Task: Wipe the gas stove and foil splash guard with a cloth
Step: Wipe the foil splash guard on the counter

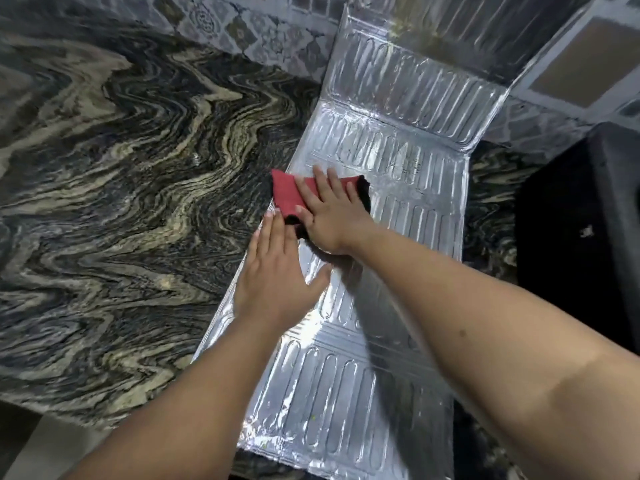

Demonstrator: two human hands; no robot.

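The right hand [329,216] presses flat-fingered on the red cloth [289,197], rubbing the foil guard [398,188] laid on the counter [121,168], while the left hand [277,282], fingers straight, pins the foil steady.

Open marbled countertop [114,174] was seen left of the foil splash guard [374,358]; passage rightward was blocked by a black box [585,237], and beyond by the guard's upturned panels against the tiled wall [242,29].
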